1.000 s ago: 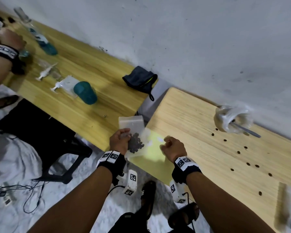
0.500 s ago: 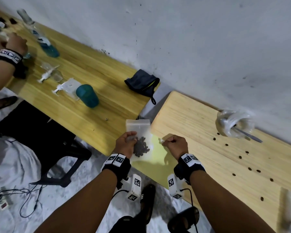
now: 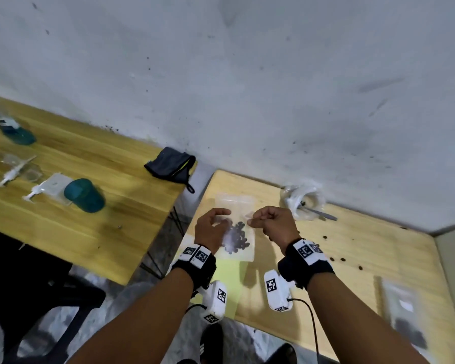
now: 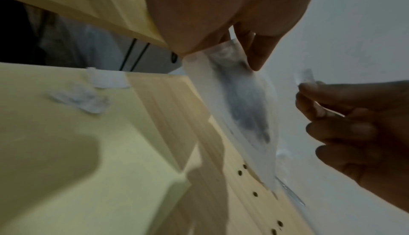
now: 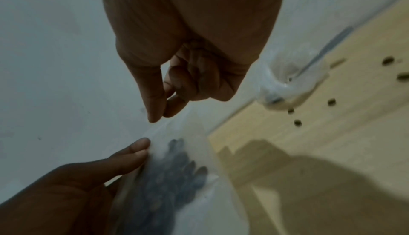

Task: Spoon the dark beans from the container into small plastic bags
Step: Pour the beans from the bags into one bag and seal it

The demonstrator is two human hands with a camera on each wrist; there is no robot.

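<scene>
A small clear plastic bag (image 3: 238, 239) holding a clump of dark beans (image 3: 237, 236) hangs above the right table's near left corner. My left hand (image 3: 222, 219) pinches its upper left side, thumb in front (image 4: 256, 64). My right hand (image 3: 252, 219) pinches a small clear scrap of plastic (image 4: 306, 78) beside the bag's upper right edge; whether it joins the bag I cannot tell. In the right wrist view its thumb and forefinger (image 5: 158, 116) meet just above the bag (image 5: 177, 177). The plastic-lined container (image 3: 304, 202) with the spoon (image 3: 322, 214) stands by the wall, behind my right hand.
Loose beans (image 3: 336, 258) lie scattered on the right table (image 3: 352, 285). A filled bag (image 3: 405, 319) lies near its right edge. The left table carries a teal cup (image 3: 84, 195), a dark pouch (image 3: 171, 166) and syringes (image 3: 16, 170). A gap separates the tables.
Both hands have carried the bag up and farther over the right table, toward the container. The other person's arm at the left table is out of view.
</scene>
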